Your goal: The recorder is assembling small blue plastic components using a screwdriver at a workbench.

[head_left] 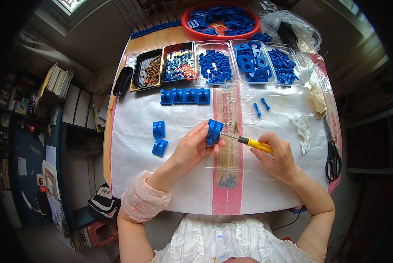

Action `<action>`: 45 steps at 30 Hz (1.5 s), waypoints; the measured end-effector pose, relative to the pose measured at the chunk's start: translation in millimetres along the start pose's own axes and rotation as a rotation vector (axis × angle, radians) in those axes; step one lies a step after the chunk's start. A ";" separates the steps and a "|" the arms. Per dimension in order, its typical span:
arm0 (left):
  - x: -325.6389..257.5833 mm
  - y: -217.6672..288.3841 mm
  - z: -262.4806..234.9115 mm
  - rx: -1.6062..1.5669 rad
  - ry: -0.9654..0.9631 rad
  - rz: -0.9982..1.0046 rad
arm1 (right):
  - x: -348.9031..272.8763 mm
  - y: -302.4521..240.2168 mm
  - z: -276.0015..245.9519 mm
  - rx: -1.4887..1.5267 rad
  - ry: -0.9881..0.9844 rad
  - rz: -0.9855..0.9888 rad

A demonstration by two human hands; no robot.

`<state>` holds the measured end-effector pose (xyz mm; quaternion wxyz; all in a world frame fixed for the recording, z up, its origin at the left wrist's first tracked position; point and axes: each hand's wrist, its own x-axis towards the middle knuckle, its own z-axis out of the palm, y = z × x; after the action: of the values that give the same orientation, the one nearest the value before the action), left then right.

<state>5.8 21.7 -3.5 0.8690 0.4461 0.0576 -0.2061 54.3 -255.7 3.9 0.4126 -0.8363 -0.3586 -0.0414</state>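
Observation:
My left hand [194, 143] grips a blue plastic bracket [215, 130] between thumb and fingers, just above the table's middle. In my right hand [277, 158] is a screwdriver [258, 145] with a yellow and black handle. Its metal shaft points left, and the tip reaches the bracket's right side; whether it sits on a screw is too small to tell. A pair of brown screws [236, 127] lies just beyond the shaft. Two similar blue brackets [159, 129] rest left of my left hand. Two small blue pins [258, 109] lie farther off, to the right.
Several blue pieces [185, 96] stand in a row before black trays [135, 83] of screws and small nuts. Clear trays [213, 44] of blue parts continue rightward. Behind stands a red basin [184, 23]. Black scissors [333, 162] and crumpled white paper [302, 131] lie right; a black case [123, 81] lies left.

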 end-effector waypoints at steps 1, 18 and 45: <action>0.1 0.0 -0.3 -0.002 -0.003 0.001 | 1.2 -0.1 -0.9 0.002 -0.001 -0.020; -0.2 -1.6 1.9 0.038 -0.039 0.031 | 6.6 -8.8 -11.2 0.198 -0.132 0.211; -1.7 -4.9 5.5 0.206 -0.059 0.080 | 6.7 -1.2 -5.3 -0.105 0.021 -0.056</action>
<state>1.8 15.3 -3.4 0.8275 0.5285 -0.0074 -0.1894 59.7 -255.2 10.6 0.3707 -0.8460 -0.3747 -0.0804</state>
